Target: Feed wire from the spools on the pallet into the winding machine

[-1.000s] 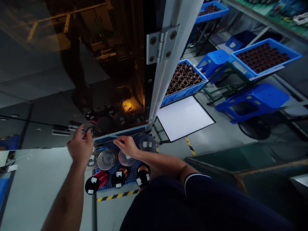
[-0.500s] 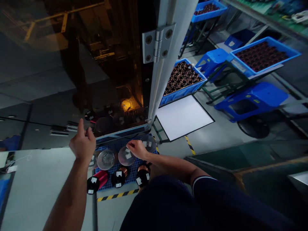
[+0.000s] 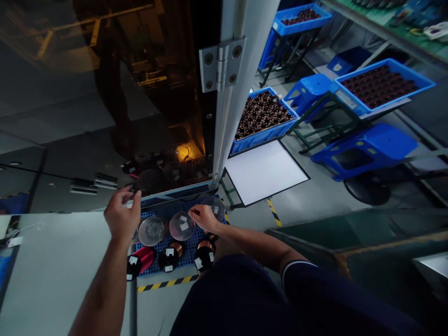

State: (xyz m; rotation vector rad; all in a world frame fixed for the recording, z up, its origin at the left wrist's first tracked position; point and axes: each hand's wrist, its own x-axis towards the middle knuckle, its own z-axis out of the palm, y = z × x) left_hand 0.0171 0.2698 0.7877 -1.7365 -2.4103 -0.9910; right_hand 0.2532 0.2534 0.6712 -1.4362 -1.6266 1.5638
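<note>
My left hand (image 3: 122, 217) is raised at the lower edge of the dark glass door (image 3: 105, 116), thumb and fingers curled in a pinch; what they hold is too small to make out. My right hand (image 3: 203, 217) hovers over the blue floor mat (image 3: 164, 212), its fingertips pinched together at the rim of a clear spool (image 3: 181, 226). A second clear spool (image 3: 151, 230) lies between my hands and a third (image 3: 215, 206) lies behind my right hand. Nearer me lie a red wire spool (image 3: 140, 260) and two copper wire spools (image 3: 168, 257) (image 3: 203, 255).
A white door frame with a steel hinge (image 3: 220, 63) stands right of the glass. Blue bins of copper coils (image 3: 261, 115) (image 3: 380, 84) sit on green stands, with a blue stool (image 3: 367, 148), a white board (image 3: 264, 170), and yellow-black floor tape (image 3: 168, 282).
My right hand has dropped from the door's lower edge to the clear spools on the mat. My left hand stayed near the door edge, lifting slightly and then settling.
</note>
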